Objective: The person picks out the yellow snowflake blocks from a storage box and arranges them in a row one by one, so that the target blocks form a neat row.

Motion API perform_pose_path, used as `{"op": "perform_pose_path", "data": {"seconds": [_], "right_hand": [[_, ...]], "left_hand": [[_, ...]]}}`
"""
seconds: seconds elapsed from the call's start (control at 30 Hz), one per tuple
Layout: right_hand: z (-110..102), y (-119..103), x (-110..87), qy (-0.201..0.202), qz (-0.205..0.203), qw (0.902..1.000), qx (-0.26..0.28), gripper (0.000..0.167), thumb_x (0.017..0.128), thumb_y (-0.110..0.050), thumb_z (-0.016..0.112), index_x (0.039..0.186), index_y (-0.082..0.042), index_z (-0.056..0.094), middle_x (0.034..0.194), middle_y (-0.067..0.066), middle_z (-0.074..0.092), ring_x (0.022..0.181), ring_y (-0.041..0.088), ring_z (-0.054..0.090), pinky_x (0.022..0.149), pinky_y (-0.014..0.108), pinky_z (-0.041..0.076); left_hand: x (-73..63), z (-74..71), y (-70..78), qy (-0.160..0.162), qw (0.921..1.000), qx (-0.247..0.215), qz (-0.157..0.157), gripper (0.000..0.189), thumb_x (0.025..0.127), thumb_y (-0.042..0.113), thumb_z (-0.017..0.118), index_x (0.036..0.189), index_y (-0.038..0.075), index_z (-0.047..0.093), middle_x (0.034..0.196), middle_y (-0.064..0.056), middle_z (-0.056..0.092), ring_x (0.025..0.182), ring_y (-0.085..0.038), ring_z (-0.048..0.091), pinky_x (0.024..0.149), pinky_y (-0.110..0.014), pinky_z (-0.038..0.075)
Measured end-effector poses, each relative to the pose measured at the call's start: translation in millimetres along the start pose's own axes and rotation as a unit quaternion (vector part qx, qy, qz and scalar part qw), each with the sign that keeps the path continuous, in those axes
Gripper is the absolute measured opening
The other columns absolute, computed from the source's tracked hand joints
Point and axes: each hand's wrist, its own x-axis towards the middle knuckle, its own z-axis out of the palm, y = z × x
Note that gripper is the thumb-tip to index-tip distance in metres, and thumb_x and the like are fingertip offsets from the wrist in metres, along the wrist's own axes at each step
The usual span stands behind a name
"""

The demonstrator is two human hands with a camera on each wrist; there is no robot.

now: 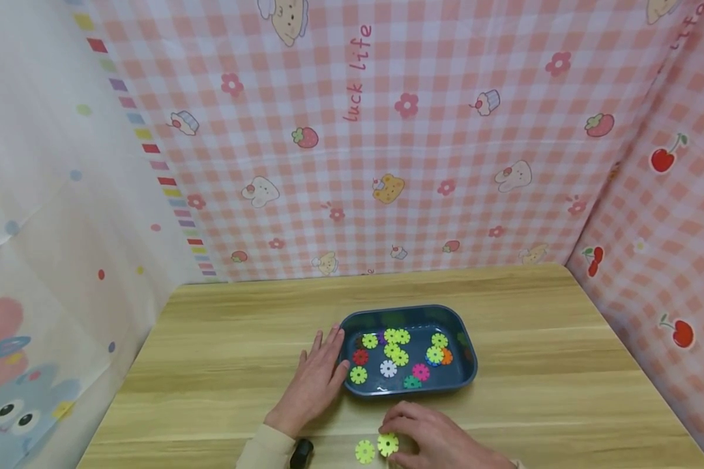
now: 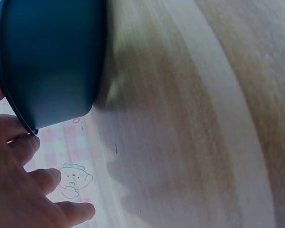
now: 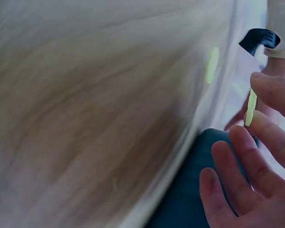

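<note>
The person's right hand (image 1: 431, 438) pinches a notched disc (image 1: 388, 445) between thumb and index finger, its other fingers held slightly apart; the disc is a bright yellow-green, round, with small slots cut all about its edge and a dark hole at its centre — from the right wrist it shows edge-on, as a thin pale strip. It is just outside the near side of a dark blue tray (image 1: 410, 393); whether it touches the wooden table (image 1: 563, 391) cannot be told.

Just beside it, on its left, a second yellow-green disc (image 1: 364, 451) lies flat on the wood; the left hand (image 1: 313, 381) rests against the tray's left end, fingers spread and touching the rim; inside the tray lie similar discs (image 1: 388, 369) — many yellow-green, others red, white, pink, green, orange, blue and purple, some overlapping.
</note>
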Motion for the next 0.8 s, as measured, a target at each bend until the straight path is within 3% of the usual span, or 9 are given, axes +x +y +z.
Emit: {"op": "perform_pose_path", "data": {"seconds": [0.23, 0.8], "right_hand": [[2.5, 3.8, 6.1, -0.032, 0.044, 0.9985, -0.005, 0.033, 0.096, -0.040, 0.074, 0.125, -0.024, 0.074, 0.112, -0.021, 0.057, 0.095, -0.002, 0.050, 0.081, 0.021, 0.051], [3.9, 10.7, 14.0, -0.041, 0.044, 0.9974, -0.039, 0.027, 0.093, -0.030, 0.079, 0.118, -0.021, 0.075, 0.101, -0.020, 0.057, 0.085, -0.002, 0.048, 0.073, 0.019, 0.046]], "left_hand": [[0.0, 0.9, 0.4, 0.003, 1.0000, -0.003, 0.004, 0.059, 0.110, 0.031, 0.047, 0.162, 0.005, 0.034, 0.170, -0.010, 0.027, 0.155, -0.044, 0.020, 0.115, -0.075, 0.023], [0.4, 0.6, -0.5, -0.004, 1.0000, -0.007, 0.000, 0.060, 0.110, 0.031, 0.047, 0.162, 0.005, 0.033, 0.170, -0.010, 0.026, 0.155, -0.044, 0.018, 0.115, -0.075, 0.022]]}}
